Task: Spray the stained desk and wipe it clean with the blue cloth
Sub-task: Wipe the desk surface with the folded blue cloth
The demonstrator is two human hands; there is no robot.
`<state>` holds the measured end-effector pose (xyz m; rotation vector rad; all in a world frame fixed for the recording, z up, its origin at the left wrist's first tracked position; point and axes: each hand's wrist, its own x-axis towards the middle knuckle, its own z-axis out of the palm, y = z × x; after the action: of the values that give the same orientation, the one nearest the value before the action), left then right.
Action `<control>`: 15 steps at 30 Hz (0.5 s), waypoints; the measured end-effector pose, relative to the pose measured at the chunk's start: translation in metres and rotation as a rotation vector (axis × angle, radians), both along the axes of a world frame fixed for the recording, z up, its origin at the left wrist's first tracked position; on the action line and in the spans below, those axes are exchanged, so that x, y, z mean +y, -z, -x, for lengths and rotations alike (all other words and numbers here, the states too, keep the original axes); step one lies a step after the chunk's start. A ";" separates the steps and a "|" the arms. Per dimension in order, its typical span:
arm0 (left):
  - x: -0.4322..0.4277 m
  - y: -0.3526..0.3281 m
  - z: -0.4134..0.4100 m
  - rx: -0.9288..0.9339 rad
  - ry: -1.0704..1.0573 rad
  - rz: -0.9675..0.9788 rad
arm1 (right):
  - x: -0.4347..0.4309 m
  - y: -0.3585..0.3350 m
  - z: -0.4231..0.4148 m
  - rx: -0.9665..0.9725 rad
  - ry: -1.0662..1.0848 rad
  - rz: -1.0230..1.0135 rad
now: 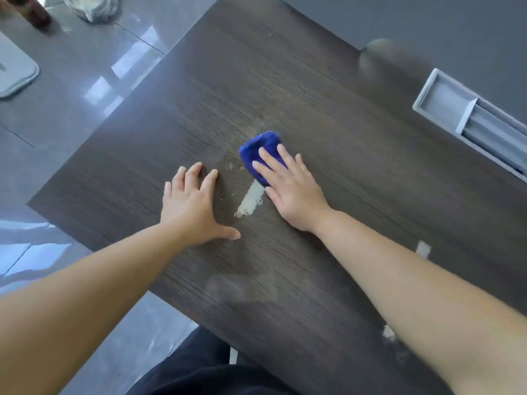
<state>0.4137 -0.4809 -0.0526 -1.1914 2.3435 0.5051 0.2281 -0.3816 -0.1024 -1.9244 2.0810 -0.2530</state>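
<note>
The dark wood-grain desk [285,89] fills the middle of the head view. A pale smeared stain [251,199] lies on it between my hands, with small flecks beside it. The folded blue cloth [261,146] sits just beyond the stain. My right hand [291,192] presses flat on the cloth with straight fingers, covering its near half. My left hand [194,206] rests flat on the bare desk to the left of the stain, fingers spread. More pale marks [423,249] show near my right forearm. No spray bottle is in view.
A grey recessed cable tray [445,105] is set into the desk at the right. A dark grey panel [427,21] runs behind the desk. Glossy grey floor tiles [94,89] lie to the left, with a grey mat [14,72] and a pale bag [91,7].
</note>
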 end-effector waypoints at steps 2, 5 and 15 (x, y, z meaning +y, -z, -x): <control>-0.001 0.002 -0.005 -0.010 0.063 -0.001 | 0.013 -0.006 0.030 -0.003 -0.188 -0.028; -0.002 0.003 -0.007 -0.042 0.109 0.010 | -0.009 -0.007 0.071 0.042 0.152 -0.083; -0.002 0.008 -0.009 -0.028 0.127 0.015 | 0.002 -0.004 -0.034 0.027 -0.028 -0.052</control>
<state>0.4227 -0.4827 -0.0605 -1.0407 2.3844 0.4258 0.2620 -0.3793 -0.0986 -1.9353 2.0555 -0.1664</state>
